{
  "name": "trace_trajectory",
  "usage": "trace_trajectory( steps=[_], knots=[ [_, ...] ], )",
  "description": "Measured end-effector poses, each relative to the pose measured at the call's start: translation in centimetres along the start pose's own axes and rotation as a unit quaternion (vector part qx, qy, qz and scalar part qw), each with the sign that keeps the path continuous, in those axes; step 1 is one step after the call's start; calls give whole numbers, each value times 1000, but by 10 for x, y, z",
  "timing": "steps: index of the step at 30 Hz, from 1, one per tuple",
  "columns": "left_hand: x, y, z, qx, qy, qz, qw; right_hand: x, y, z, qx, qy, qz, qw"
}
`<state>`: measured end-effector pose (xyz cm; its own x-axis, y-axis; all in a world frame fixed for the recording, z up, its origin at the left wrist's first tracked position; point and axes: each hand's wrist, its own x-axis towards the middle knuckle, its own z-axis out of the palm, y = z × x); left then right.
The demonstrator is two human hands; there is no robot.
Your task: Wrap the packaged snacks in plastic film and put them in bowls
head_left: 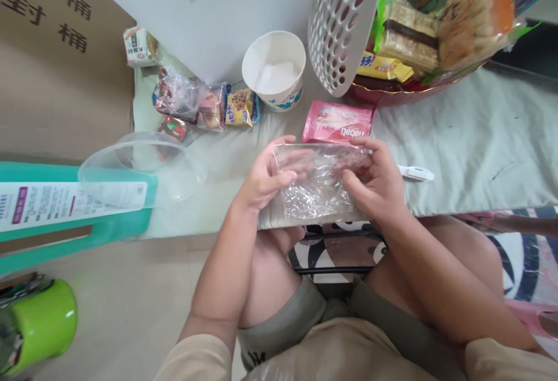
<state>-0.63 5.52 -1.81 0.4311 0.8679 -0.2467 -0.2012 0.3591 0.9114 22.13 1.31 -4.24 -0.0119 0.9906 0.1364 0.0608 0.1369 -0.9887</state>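
Observation:
A clear, crinkled plastic bag (316,192) is stretched between my two hands at the table's front edge. My left hand (272,175) pinches its left side between thumb and fingers, some fingers showing through the film. On the other side, my right hand (377,178) grips the bag's upper right part with thumb and fingers. Just beyond the bag lies a pink wafer packet (337,121) marked "nabati". Close to my right hand, a white plastic knife-like object (416,173) sits partly hidden behind it. A white paper cup (274,70) with something white inside stands behind the packet.
Several wrapped snacks (176,95) lie at the back left. A clear plastic bowl (174,186) is at the left edge by a teal box (143,218). A white perforated basket (340,27) leans beside a red tray (387,95) of snacks. A green bin (52,323) stands below left.

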Motion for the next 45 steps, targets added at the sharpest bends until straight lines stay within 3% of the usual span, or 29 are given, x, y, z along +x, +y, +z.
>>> trace_trajectory(
  steps=[3, 7, 13, 18, 23, 27, 35, 39, 45],
  knots=[
    [1, -3, 5, 33, -9, -43, 998, -1, 1, -1, 34, 17, -11, 999],
    [2, -5, 11, 50, 49, -13, 997, -1, 1, -4, 61, -15, -27, 998],
    [-1, -1, 12, 42, 21, 24, 999, 3, -9, 0, -145, 7, -18, 989],
    [-1, -2, 10, 114, 8, -18, 993, 3, -11, 1, -124, 34, -27, 991],
    [0, -4, 7, 136, 51, 30, 989, 3, -15, 0, -153, 28, -14, 988],
    [2, -3, 8, 124, 42, 33, 991, 3, -17, -2, -170, 27, 25, 985],
    [3, -3, 12, 105, 69, -21, 992, 0, -10, -1, -79, 37, 25, 996],
    [1, 0, 12, 66, 63, -57, 994, 0, -6, -2, 28, 11, 25, 999],
    [4, 8, 17, 54, 101, 64, 991, 6, -10, -8, 97, -4, -35, 995]
  ],
)
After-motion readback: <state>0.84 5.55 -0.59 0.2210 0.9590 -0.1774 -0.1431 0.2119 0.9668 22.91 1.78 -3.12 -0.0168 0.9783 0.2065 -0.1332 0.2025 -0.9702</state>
